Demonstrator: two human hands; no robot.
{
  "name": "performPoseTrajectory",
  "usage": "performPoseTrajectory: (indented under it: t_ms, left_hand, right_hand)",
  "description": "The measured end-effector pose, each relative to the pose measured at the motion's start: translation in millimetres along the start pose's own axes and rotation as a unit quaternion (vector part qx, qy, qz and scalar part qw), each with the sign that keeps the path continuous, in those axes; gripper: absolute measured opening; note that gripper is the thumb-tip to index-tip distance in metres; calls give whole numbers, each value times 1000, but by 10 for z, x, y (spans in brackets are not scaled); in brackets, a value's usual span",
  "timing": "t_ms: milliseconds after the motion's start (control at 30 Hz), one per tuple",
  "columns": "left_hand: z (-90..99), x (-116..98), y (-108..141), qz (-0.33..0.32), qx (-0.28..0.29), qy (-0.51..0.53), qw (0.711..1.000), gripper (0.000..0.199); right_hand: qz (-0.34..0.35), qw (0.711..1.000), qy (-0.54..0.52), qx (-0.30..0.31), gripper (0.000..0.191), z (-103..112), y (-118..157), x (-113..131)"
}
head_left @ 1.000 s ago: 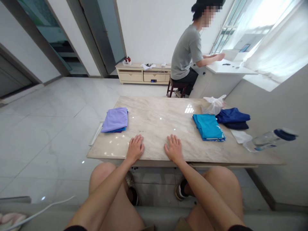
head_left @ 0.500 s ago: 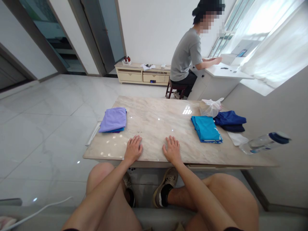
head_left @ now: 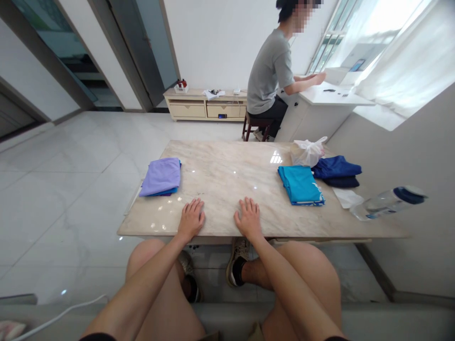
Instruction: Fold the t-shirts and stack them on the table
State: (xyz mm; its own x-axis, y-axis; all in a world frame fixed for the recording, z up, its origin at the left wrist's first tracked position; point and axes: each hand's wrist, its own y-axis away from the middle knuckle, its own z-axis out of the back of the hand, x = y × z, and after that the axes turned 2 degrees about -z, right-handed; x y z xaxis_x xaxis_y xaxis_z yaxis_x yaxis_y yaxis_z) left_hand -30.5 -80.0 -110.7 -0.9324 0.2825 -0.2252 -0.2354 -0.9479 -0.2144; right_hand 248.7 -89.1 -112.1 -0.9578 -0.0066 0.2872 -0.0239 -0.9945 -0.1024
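Note:
My left hand (head_left: 191,219) lies palm down near the front edge of the marble-patterned table (head_left: 220,189), fingers stretched out and holding nothing. My right hand (head_left: 248,219) rests flat on the same table, its fingers a little spread and nothing in them. Left of my left hand is a folded stack of cloth, lavender (head_left: 162,175) on top with blue and purple edges below. To the right of my right hand lies a folded turquoise cloth (head_left: 300,184) with white marks at its edge. Neither hand touches the cloths.
Behind the turquoise cloth sit a tied white plastic bag (head_left: 308,151) and dark blue fabric (head_left: 337,168). A clear bottle (head_left: 386,202) lies at the right beside white paper (head_left: 346,197). Across the room a person (head_left: 269,71) sits at a white desk (head_left: 337,97); a low cabinet (head_left: 192,110) stands by the wall.
The view has shifted slightly, and my right knee has moved inward to the left. Both hands stay flat on the table; the cloths have not moved on it.

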Motion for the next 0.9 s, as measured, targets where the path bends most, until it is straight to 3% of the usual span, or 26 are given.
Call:
performPoseTrajectory:
  t_ms: [267, 533, 900]
  left_hand:
    - [-34, 46, -3, -3, -1, -2, 1000, 56]
    - [52, 42, -25, -3, 18, -14, 1000, 57]
    - [17, -10, -19, -7, 51, -36, 998, 64]
  right_hand:
    - [1, 1000, -2, 16, 65, 59, 0, 24]
    - [-1, 1000, -16, 24, 67, 101, -2, 37]
    - [3, 1000, -19, 1, 65, 6, -13, -1]
